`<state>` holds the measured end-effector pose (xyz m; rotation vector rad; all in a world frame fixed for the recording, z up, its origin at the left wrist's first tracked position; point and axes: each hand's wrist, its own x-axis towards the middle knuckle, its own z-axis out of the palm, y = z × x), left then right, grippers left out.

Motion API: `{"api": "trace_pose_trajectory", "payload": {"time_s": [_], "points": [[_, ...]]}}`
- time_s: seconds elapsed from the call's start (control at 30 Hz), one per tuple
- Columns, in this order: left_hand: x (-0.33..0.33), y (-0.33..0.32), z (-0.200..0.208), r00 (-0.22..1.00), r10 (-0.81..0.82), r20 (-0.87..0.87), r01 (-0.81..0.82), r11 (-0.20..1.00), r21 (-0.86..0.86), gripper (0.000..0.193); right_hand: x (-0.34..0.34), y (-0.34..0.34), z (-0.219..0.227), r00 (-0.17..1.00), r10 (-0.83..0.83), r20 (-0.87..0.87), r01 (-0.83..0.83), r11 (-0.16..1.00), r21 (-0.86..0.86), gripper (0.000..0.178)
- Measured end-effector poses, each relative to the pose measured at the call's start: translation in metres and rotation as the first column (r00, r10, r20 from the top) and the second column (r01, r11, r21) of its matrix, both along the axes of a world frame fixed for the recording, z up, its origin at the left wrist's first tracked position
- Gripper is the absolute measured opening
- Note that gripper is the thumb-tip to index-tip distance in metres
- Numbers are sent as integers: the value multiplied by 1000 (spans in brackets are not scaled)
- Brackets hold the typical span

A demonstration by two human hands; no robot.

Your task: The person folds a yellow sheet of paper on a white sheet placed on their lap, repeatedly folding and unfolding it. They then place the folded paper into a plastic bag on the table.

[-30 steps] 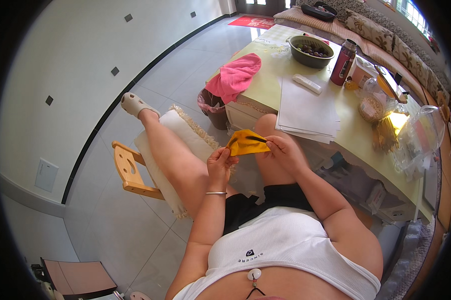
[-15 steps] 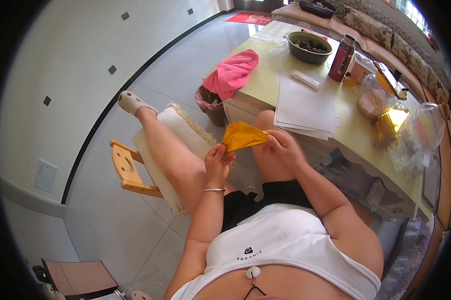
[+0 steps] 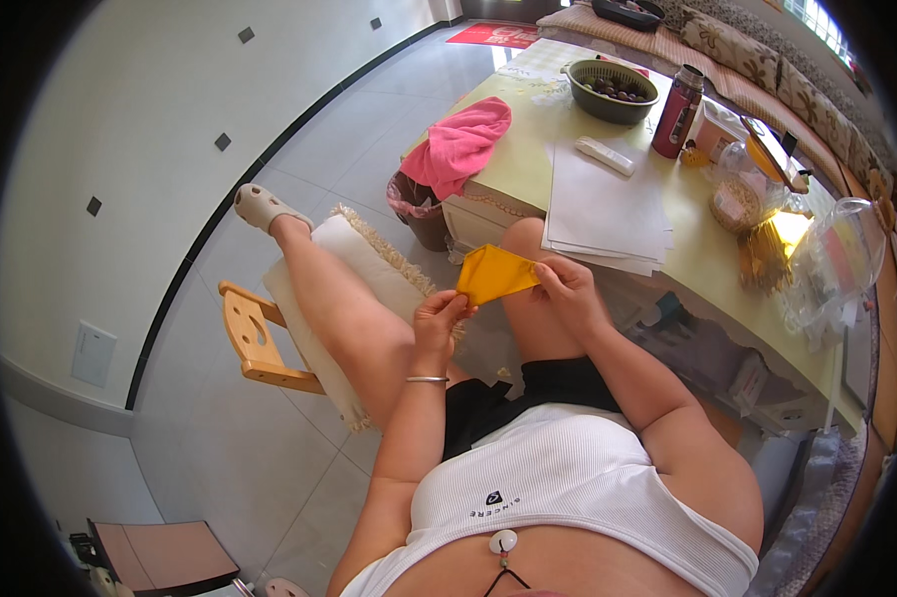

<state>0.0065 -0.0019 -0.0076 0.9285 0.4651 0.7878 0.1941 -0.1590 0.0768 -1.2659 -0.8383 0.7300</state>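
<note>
A folded yellow sheet [image 3: 493, 276], paper or foil by its look, is stretched between my two hands above my lap. My left hand [image 3: 443, 313] pinches its lower left corner, thumb on top. At the right end, my right hand [image 3: 571, 291] grips the narrow side between thumb and fingers. The sheet has a slanted, many-sided outline with a crease across it. Just beyond my right hand, a stack of white paper [image 3: 608, 219] lies along the near edge of the table [image 3: 692, 289].
On the table are a white remote-like object [image 3: 606, 156], a green colander [image 3: 613, 107] of dark round fruit, a maroon flask [image 3: 678, 111], a pink cloth [image 3: 463, 144], shiny gold sheets [image 3: 767, 259] and clear plastic bags [image 3: 841, 269]. A bin [image 3: 419, 214] and wooden chair [image 3: 260, 338] stand left.
The yellow sheet has tilted and shows a different, flatter face with less of a peak. My left hand has shifted slightly right and down; my right hand has moved a little right.
</note>
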Motion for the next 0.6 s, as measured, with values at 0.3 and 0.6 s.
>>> {"api": "trace_pose_trajectory", "payload": {"time_s": [0.3,0.6], "points": [[30,-25,14,992,-42,123,59,989,-135,10,-13,4,13,988,71,140,-72,997,0,22],[56,-41,55,985,-168,-26,170,983,66,20,47,-6,43,973,-213,-86,226,956,190,19]]}}
